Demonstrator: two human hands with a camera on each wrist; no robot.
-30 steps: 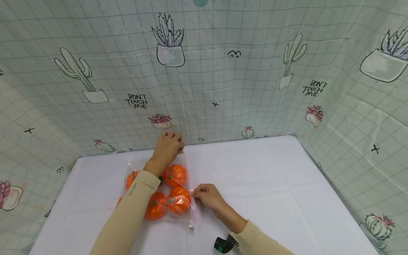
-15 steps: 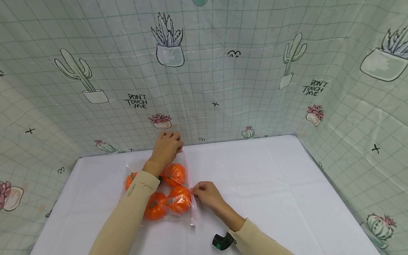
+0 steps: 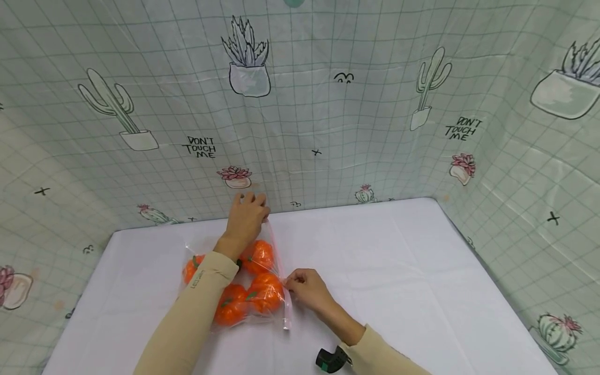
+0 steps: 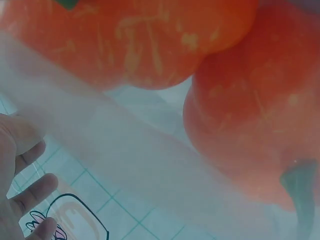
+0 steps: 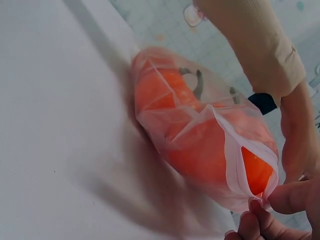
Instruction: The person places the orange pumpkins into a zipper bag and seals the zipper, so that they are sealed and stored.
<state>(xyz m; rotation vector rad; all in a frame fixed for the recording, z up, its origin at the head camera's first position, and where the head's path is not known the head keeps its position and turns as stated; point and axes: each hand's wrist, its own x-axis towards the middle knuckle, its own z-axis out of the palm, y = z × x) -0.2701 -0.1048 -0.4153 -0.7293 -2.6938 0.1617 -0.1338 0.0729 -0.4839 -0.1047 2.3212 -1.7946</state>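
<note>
A clear zip bag with a pink sealing strip [image 3: 287, 315] lies on the table, its mouth toward the right. Inside are several orange pumpkins [image 3: 266, 292] with green stems. My left hand [image 3: 247, 214] reaches across the bag and pinches the strip's far end; in the left wrist view its other fingers [image 4: 35, 194] spread away from the plastic. Partway along the strip, my right hand [image 3: 307, 289] pinches it between thumb and forefinger. The right wrist view shows the bag's mouth [image 5: 234, 167] gaping beside those fingertips, with an orange pumpkin [image 5: 257, 172] visible through the gap.
A white cloth covers the table [image 3: 375, 271]. Behind it and along the sides hangs a grid-patterned curtain [image 3: 300, 120] printed with cacti. A black wrist device [image 3: 330, 359] sits at the right sleeve. The left forearm [image 3: 187, 312] hides part of the bag.
The near end of the pink strip has shifted slightly to the right and away. Both hands keep their hold on the bag, moving very little.
</note>
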